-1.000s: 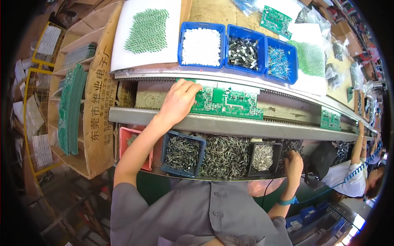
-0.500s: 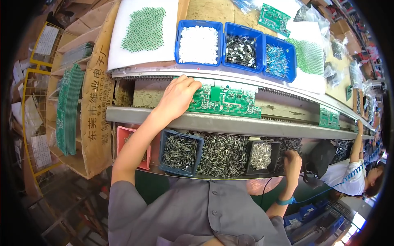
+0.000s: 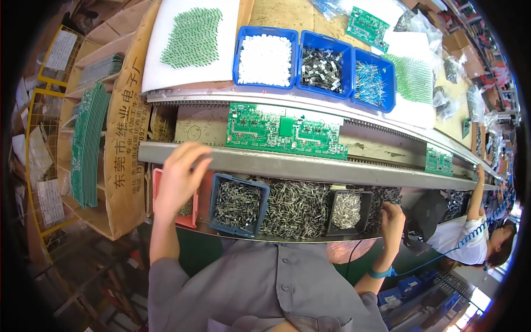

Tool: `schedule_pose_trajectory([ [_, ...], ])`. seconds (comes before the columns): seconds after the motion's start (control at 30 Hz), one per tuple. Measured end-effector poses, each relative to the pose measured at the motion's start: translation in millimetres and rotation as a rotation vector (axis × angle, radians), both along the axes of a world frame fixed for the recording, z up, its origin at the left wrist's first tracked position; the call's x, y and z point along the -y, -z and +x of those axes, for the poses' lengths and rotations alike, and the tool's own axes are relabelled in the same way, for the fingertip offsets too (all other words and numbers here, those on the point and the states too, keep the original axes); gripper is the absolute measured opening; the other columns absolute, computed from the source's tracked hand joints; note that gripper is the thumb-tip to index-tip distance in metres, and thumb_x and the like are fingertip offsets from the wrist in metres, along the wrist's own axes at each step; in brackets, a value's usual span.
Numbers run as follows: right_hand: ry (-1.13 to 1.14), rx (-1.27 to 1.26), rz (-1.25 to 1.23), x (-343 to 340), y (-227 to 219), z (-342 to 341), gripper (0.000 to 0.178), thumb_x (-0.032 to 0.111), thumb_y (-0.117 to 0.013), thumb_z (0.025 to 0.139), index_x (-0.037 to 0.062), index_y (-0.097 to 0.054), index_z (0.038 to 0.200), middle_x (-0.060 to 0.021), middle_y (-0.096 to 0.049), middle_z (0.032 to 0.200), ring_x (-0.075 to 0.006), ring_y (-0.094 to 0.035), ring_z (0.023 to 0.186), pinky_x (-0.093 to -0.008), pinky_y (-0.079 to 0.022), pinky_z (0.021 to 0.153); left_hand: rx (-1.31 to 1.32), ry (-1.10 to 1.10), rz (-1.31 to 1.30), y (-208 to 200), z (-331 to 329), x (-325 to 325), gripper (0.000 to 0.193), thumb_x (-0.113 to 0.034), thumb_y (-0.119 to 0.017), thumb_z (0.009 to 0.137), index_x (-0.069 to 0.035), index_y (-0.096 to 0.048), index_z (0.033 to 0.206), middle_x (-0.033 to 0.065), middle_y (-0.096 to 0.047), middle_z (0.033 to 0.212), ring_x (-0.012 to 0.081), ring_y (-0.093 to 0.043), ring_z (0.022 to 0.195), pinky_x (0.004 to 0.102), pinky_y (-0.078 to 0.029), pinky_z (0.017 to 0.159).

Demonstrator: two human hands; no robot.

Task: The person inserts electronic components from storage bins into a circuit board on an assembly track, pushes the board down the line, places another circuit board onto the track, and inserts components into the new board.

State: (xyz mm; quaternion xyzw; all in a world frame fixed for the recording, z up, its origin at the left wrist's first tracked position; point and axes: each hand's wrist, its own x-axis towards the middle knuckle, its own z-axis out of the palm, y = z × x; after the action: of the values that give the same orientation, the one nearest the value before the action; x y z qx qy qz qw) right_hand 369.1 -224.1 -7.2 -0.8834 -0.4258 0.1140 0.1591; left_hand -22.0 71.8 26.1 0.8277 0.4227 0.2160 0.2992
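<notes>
Gray shirt (image 3: 243,282), short slvs (image 3: 166,282), sm. round btns (image 3: 285,260) down front. Teal wristband (image 3: 380,273) on R wrist w/ blue cord (image 3: 425,258), coiled farther along. L hand (image 3: 180,171) & R hand (image 3: 393,221) bare.

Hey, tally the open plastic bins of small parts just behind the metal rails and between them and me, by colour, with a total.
Bright blue rectangular plastic bins: 3
Dark blue-grey rectangular plastic bin: 1
Pinkish-red rectangular plastic bin: 1
Black rectangular plastic bin: 1
Total: 6
</notes>
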Motion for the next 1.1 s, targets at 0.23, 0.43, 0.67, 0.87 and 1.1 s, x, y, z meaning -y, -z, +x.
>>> schedule_pose_trajectory([
  [0.23,-0.109,-0.092,0.144,-48,-32,-7,0.012,-0.004,-0.065,0.078,-0.0024,-0.065,0.090,-0.0163,-0.064,0.082,-0.0301,-0.062,0.075,-0.0348,-0.048,0.069,-0.316,-0.240,-0.281,3,-81,48,0.022,-0.001,-0.069,0.077,0.001,-0.062,0.098,0.0142,-0.062,0.090,0.0291,-0.063,0.079,0.0369,-0.049,0.071],
  [0.43,-0.446,-0.188,0.264,-130,-40,-43,0.013,0.001,-0.069,0.077,0.0035,-0.066,0.089,-0.0123,-0.067,0.087,-0.0325,-0.062,0.081,-0.0375,-0.049,0.076,-0.350,-0.254,-0.181,20,-81,62,0.028,0.001,-0.070,0.072,0.000,-0.062,0.099,0.0150,-0.058,0.099,0.0355,-0.059,0.090,0.0413,-0.048,0.077],
  [0.67,-0.807,-0.214,0.327,-216,-15,-84,0.013,0.004,-0.070,0.076,0.0100,-0.066,0.087,-0.0031,-0.066,0.093,-0.0237,-0.055,0.090,-0.0373,-0.039,0.077,-0.352,-0.221,-0.113,21,-85,63,0.023,0.003,-0.067,0.074,-0.001,-0.063,0.096,0.0148,-0.058,0.096,0.0361,-0.058,0.089,0.0422,-0.047,0.076],
  [0.87,-0.833,-0.232,0.306,-247,6,-98,0.012,0.008,-0.072,0.076,0.0112,-0.069,0.087,-0.0009,-0.065,0.077,-0.0212,-0.054,0.088,-0.0370,-0.034,0.081,-0.337,-0.224,-0.112,22,-83,59,0.014,0.002,-0.066,0.074,-0.001,-0.062,0.088,0.0136,-0.058,0.088,0.0352,-0.059,0.084,0.0424,-0.047,0.073],
  [1.1,-0.851,-0.245,0.270,-254,13,-104,0.013,0.008,-0.072,0.075,0.0111,-0.070,0.087,-0.0007,-0.065,0.074,-0.0206,-0.052,0.088,-0.0372,-0.033,0.082,-0.343,-0.208,-0.021,26,-84,59,0.011,0.001,-0.066,0.074,-0.001,-0.061,0.083,0.0130,-0.058,0.085,0.0337,-0.059,0.080,0.0416,-0.048,0.070],
])
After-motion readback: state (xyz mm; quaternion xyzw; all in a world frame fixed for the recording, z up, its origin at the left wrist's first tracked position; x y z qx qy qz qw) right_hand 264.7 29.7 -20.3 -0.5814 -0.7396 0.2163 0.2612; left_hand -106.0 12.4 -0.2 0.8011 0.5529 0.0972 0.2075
